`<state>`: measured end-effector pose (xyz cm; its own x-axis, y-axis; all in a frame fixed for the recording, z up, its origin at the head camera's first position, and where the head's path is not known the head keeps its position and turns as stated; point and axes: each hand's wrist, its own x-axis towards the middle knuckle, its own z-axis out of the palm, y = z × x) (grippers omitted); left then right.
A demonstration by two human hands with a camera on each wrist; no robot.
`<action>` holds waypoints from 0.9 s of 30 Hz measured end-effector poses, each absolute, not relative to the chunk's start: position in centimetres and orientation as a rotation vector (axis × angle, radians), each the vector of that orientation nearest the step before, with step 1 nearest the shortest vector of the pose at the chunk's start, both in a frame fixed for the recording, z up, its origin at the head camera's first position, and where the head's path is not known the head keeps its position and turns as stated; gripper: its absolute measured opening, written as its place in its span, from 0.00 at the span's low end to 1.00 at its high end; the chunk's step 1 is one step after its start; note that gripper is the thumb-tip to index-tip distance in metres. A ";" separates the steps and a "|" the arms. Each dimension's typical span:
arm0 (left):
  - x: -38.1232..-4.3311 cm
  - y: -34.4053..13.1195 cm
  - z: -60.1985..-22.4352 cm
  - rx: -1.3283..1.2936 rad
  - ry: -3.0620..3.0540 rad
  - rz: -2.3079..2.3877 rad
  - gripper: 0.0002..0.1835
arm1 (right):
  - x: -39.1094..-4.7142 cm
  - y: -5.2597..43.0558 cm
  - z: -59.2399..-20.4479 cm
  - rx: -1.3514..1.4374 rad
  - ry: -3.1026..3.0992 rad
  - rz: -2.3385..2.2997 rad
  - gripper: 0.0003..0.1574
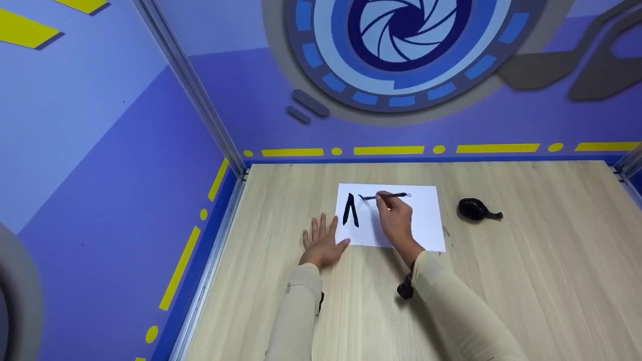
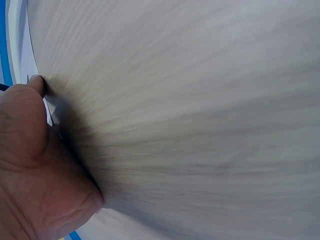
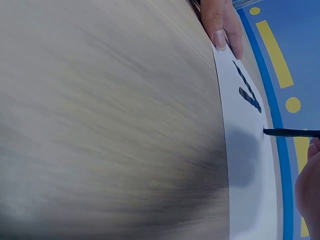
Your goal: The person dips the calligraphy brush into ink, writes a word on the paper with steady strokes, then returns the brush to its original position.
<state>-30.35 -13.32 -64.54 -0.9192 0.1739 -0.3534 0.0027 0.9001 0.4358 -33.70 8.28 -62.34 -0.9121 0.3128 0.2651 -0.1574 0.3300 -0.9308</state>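
A sheet of white paper (image 1: 424,220) lies on the wooden table, with two thick black strokes (image 1: 350,210) on its left part, meeting at the top like a peak. My right hand (image 1: 397,218) pinches a dark writing brush (image 1: 391,195) with a small loop at its handle end. The brush tip points left, just right of the strokes' top; whether it touches the paper I cannot tell. Flat with spread fingers, my left hand (image 1: 323,244) rests at the paper's left edge, its thumb on the lower left corner. Its palm edge (image 2: 55,200) presses the table in the left wrist view.
Right of the paper sits a glossy black dish-like thing (image 1: 472,209) with a short stem pointing right. The wooden table (image 1: 541,281) meets a blue and purple back wall (image 1: 225,90) and a left side panel (image 1: 100,210).
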 end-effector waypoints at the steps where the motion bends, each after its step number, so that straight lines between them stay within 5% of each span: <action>1: -30.3 -13.3 -64.4 0.129 2.672 0.617 0.44 | -33.6 8.3 -62.3 -0.139 -2.208 1.614 0.12; 27: -30.6 -13.2 -65.2 0.126 2.692 0.588 0.45 | -32.5 8.3 -60.8 -0.014 -2.265 1.593 0.08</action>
